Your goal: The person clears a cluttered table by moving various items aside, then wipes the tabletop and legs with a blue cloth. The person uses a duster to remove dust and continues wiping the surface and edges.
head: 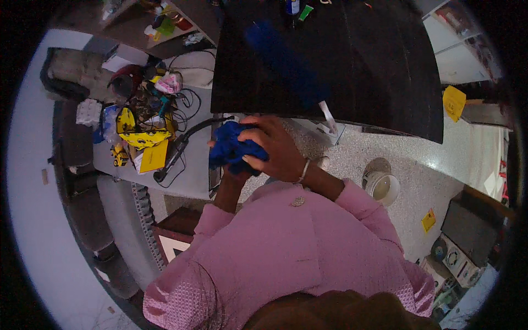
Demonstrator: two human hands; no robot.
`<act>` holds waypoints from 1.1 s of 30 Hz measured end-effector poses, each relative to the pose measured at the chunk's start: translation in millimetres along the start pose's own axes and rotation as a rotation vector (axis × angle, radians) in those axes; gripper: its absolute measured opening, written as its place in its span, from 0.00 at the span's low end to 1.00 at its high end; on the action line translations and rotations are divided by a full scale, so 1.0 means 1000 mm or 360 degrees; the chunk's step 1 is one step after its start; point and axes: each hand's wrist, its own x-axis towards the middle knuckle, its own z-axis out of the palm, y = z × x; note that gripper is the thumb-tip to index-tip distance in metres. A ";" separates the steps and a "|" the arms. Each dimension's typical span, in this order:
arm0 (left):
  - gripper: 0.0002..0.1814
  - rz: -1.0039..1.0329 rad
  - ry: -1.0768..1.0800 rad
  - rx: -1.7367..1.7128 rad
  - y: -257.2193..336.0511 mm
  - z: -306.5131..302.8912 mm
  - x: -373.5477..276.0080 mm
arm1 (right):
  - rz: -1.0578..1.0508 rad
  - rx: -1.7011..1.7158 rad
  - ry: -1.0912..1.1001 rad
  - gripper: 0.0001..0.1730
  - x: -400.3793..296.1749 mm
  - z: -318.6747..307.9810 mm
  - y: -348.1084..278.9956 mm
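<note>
Both my hands hold a bunched dark-blue cloth (231,146) in front of my chest, at the near left corner of a dark table (371,70). My right hand (272,144), with a pale bracelet at the wrist, grips the cloth from above and the right. My left hand (237,173) is beneath it, mostly hidden by the cloth. A blue fluffy duster (288,66) lies slantwise on the table, its pale handle (328,117) sticking out past the near edge. A green tube (306,13) and a blue bottle (292,7) are at the far edge.
A grey table (189,161) on the left bears cables, a black hose-like tool (177,154), a yellow patterned bag (144,138) and a toy vehicle (119,156). A white bucket (383,187) stands on the speckled floor at right. Speakers (453,258) are at lower right.
</note>
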 end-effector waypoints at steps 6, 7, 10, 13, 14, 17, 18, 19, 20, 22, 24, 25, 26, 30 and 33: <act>0.31 -0.0115 0.0262 0.0321 0.023 -0.015 -0.037 | 0.0088 -0.0263 -0.0191 0.38 -0.007 -0.009 0.014; 0.31 -0.0062 0.0355 0.0309 0.028 -0.016 -0.039 | 0.0282 -0.0467 -0.0033 0.37 -0.014 -0.023 0.034; 0.35 0.0108 0.0528 0.0307 0.044 -0.027 -0.043 | 0.0843 -0.1495 0.0132 0.34 -0.034 -0.050 0.071; 0.34 0.0141 0.0515 0.0358 0.053 -0.034 -0.043 | 0.0789 -0.1417 0.0113 0.35 -0.044 -0.049 0.107; 0.32 0.0102 0.0498 0.0316 0.057 -0.035 -0.044 | 0.0686 -0.1407 0.0168 0.38 -0.048 -0.046 0.108; 0.29 0.0028 0.0475 0.0218 0.062 -0.037 -0.049 | 0.0704 -0.1036 0.0199 0.41 -0.048 -0.032 0.085; 0.29 0.0024 0.0487 0.0203 0.062 -0.036 -0.050 | 0.0607 -0.1030 0.0137 0.41 -0.051 -0.026 0.075; 0.29 0.0011 0.0499 0.0190 0.061 -0.036 -0.051 | 0.0520 -0.1025 0.0078 0.42 -0.056 -0.021 0.065; 0.29 -0.0017 0.0487 0.0183 0.061 -0.036 -0.050 | 0.0433 -0.1019 0.0019 0.43 -0.061 -0.019 0.060; 0.28 -0.0069 0.0459 0.0176 0.064 -0.033 -0.048 | 0.0847 -0.1199 -0.0264 0.43 -0.081 -0.037 0.061; 0.28 -0.0164 0.0404 0.0158 0.071 -0.035 -0.053 | 0.1201 -0.1245 -0.0274 0.42 -0.117 -0.074 0.078; 0.28 -0.0168 0.0395 0.0179 0.072 -0.034 -0.053 | 0.1353 -0.1210 -0.0137 0.42 -0.144 -0.104 0.095; 0.28 -0.0188 0.0378 0.0196 0.072 -0.032 -0.051 | 0.1734 -0.1468 -0.0440 0.36 -0.171 -0.145 0.112; 0.28 -0.0230 0.0400 0.0233 0.073 -0.036 -0.042 | 0.2096 -0.1889 0.0006 0.34 -0.277 -0.305 0.124; 0.29 -0.0248 0.0462 0.0291 0.073 -0.029 -0.043 | 0.2271 -0.1908 0.0430 0.40 -0.245 -0.329 0.097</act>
